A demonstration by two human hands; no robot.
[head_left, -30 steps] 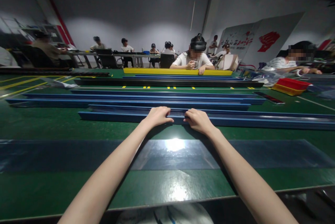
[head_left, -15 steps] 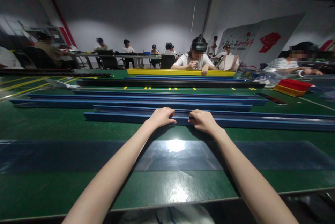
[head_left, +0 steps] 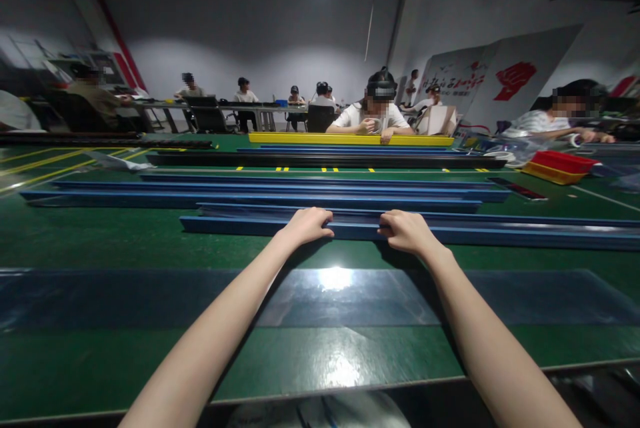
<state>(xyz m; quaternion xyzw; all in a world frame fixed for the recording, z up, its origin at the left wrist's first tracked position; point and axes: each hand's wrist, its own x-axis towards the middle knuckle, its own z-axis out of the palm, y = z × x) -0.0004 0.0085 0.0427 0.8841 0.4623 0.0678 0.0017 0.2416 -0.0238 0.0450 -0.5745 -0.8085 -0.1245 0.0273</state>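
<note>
On a glossy green worktable (head_left: 100,241), nearest the wearer: one long blue channel-shaped rail (head_left: 500,233), smooth-faced with a raised lip along each edge, lying flat and running left to right, its right end leaving the picture. The left hand (head_left: 306,227) rests on top of this rail, fingers curled over its far lip, palm down. The right hand (head_left: 407,231) sits on the same rail, a little apart from the left, fingers likewise hooked over the far edge. Both hands are partly closed on the rail; how firmly they grip cannot be told.

Between the rail and the table's near edge: one wide, dark, transparent plastic sheet (head_left: 525,295), flat, shiny, mirroring a ceiling lamp.

Beyond the held rail: several more blue rails (head_left: 250,200) of like section, laid parallel and close together; then a long black rail (head_left: 320,160); then a yellow rail (head_left: 345,139) at the far edge, with short yellow dashes marked on the table surface.

Right side: a red shallow plastic tray (head_left: 563,161) stacked on a yellow one.

Far side: a seated person in a white shirt (head_left: 373,116), hands on the table; others sit at further tables.

Against the rear wall: a white leaning board (head_left: 530,75) bearing a red fist emblem and red writing too small to read.
</note>
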